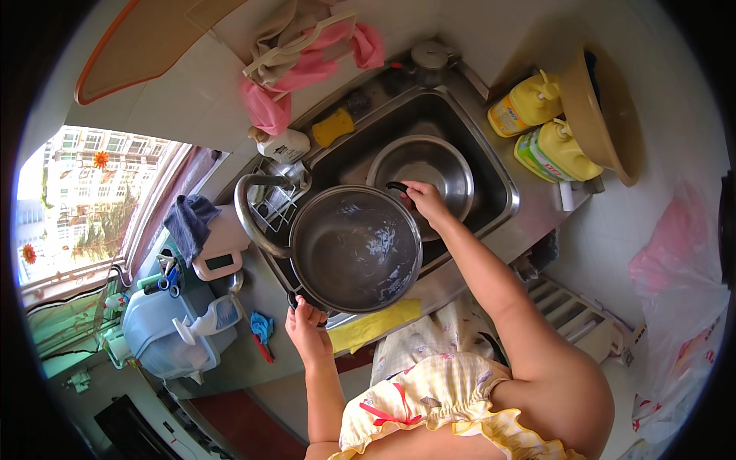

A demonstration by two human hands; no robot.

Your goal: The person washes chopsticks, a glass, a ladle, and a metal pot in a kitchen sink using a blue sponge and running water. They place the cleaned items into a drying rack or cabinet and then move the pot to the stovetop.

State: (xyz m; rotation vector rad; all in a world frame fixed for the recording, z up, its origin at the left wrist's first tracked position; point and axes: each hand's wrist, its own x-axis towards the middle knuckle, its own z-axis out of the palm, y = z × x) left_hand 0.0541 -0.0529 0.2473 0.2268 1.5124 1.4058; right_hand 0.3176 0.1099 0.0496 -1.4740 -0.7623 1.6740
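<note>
A wide two-handled metal pot is held over the near left part of the sink, with patches of whitish foam inside. My left hand grips its black side handle at the lower left. On the opposite side, my right hand holds the other black handle. The curved faucet reaches the pot's left rim; whether they touch, I cannot tell. Behind my right hand, a stainless steel basin rests in the sink, partly hidden by the pot.
A yellow sponge and a white bottle stand along the sink's back edge. Two yellow detergent jugs and a tan basin are at the right. A yellow cloth lies on the front edge. Blue-handled scissors are at left.
</note>
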